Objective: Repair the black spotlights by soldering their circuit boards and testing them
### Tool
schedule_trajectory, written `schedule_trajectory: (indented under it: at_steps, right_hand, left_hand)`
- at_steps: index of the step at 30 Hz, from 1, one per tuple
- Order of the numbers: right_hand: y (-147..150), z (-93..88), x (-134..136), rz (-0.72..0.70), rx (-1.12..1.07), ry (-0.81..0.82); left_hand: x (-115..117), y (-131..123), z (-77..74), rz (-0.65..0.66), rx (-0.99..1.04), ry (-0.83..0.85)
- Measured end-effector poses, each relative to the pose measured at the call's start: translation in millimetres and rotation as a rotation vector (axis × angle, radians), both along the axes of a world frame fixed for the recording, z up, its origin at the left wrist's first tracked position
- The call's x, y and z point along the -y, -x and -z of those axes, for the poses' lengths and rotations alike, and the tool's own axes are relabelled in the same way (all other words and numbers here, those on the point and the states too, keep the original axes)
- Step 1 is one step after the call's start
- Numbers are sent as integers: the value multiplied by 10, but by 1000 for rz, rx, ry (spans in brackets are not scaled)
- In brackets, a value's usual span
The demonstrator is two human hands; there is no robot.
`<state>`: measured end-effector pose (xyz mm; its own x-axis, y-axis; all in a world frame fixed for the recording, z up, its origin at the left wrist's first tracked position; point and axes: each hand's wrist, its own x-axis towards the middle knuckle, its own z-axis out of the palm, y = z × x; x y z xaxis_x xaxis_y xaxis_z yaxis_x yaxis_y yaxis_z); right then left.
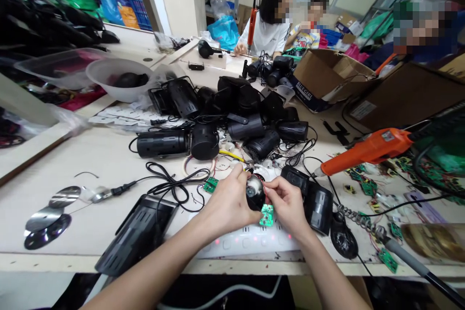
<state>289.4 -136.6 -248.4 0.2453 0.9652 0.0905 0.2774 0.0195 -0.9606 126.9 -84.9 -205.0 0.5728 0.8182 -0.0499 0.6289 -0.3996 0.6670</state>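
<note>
My left hand [230,198] is wrapped round a round black housing [255,193] with a silvery metal part in its middle. Red wires run from the housing beside my right hand [286,202], whose thumb and index finger are pinched together on them at the housing's right edge. A small green circuit board [267,215] hangs just below the housing, between my two hands. Under them lies a white power strip [243,244] with several red lights. Another green board [210,184] rests left of my left hand.
Black cylindrical housings [163,143] are piled behind my hands. An orange electric screwdriver [366,151] hangs at the right, above scattered boards. A soldering iron [407,256] lies front right. Across the table sits a person [267,29] in white, near cardboard boxes [327,75].
</note>
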Motion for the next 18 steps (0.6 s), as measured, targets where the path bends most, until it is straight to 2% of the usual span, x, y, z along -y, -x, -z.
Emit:
schedule_trajectory:
  at_steps: [9, 18]
  right_hand:
    - [-8, 90, -23, 24, -115, 21]
    - [-167, 109, 94, 1, -20, -6]
  left_hand:
    - [0, 43, 36, 9, -19, -5]
    - [15, -72, -43, -46, 14, 40]
